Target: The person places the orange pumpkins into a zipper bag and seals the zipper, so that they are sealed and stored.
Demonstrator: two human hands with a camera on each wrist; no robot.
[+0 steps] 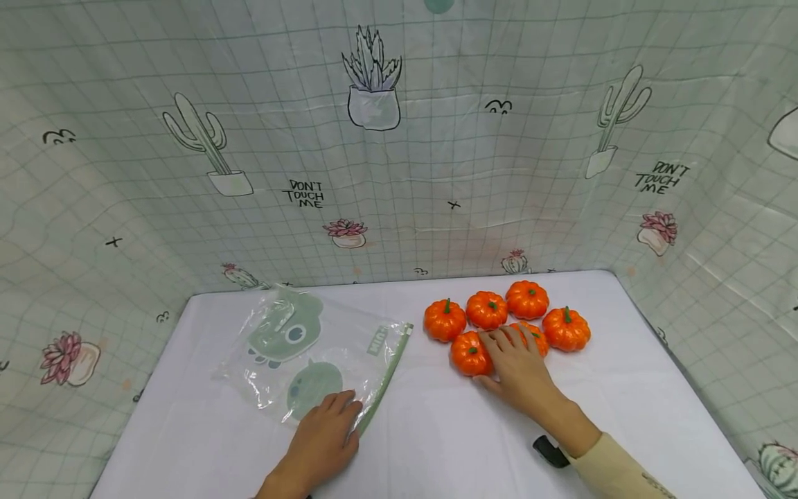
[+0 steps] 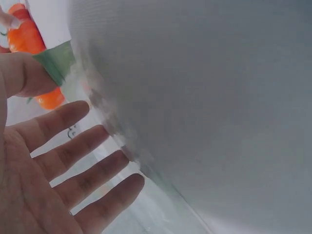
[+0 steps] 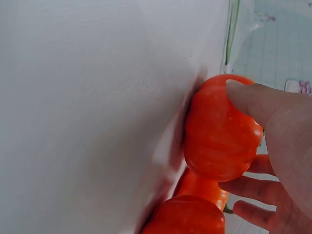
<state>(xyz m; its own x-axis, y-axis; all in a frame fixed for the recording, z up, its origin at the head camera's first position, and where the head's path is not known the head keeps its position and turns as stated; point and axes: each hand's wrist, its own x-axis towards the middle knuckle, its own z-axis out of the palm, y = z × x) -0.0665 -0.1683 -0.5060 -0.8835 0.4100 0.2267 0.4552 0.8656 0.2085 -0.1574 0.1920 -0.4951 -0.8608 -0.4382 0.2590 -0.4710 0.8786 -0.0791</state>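
Several small orange toy pumpkins with green stems are grouped on the right half of the table. At the front left of the group, my right hand (image 1: 520, 374) grips one pumpkin (image 3: 222, 131), thumb on one side and fingers reaching round the other. The fingers partly cover the pumpkin behind (image 1: 535, 336). On the left lies a clear zip bag (image 1: 355, 329) with green dinosaur prints and a green strip along its right edge. My left hand (image 1: 324, 436) rests at its near corner with the fingers extended, the bag's green edge (image 2: 58, 61) beside the thumb.
A white cloth covers the table (image 1: 424, 430). A small black object (image 1: 551, 452) lies beside the right wrist. Other pumpkins (image 1: 445, 320) stand behind and to the right (image 1: 566, 329). A printed curtain (image 1: 424, 152) hangs round the back and sides.
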